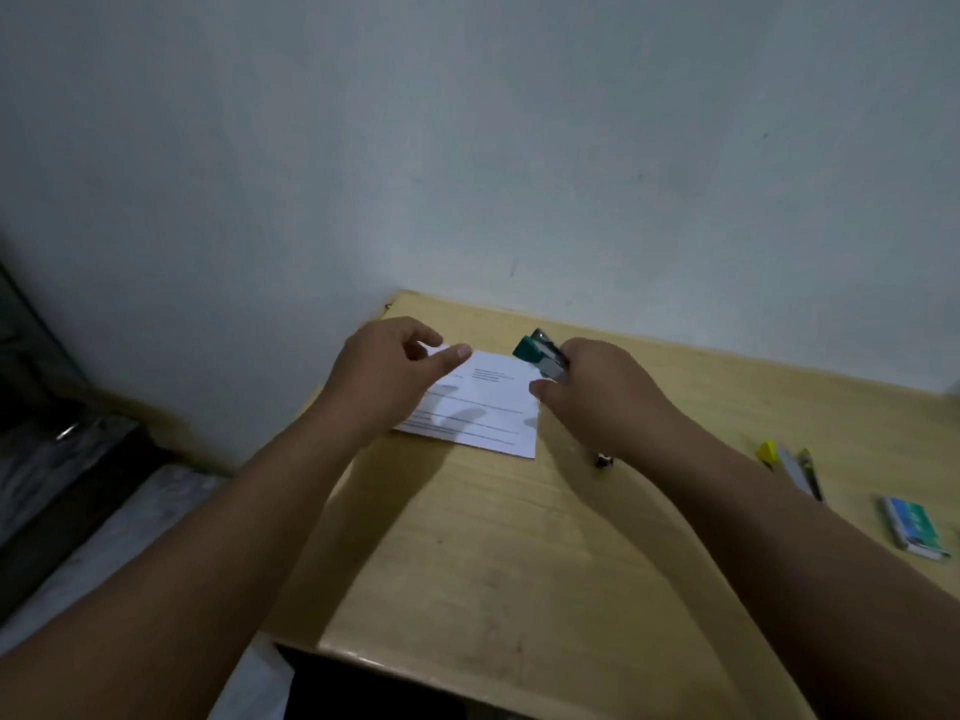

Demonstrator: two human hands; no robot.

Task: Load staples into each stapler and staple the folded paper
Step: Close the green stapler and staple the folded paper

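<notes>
Left hand (pixel 387 374) pinched folded paper (pixel 480 407) | my right hand (pixel 602 394) gripped green stapler (pixel 543 356) at its corner | risk: sheet slips, staple misses.

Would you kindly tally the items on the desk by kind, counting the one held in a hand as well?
Staplers: 2 (green stapler in the right hand, yellow stapler lying at the right)
Folded paper: 1, under the left hand
Staple box: 1
Small dark object, too small to identify: 1
Total: 5

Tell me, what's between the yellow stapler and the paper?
In the head view, the right hand and forearm cross between the yellow stapler and paper.
</notes>
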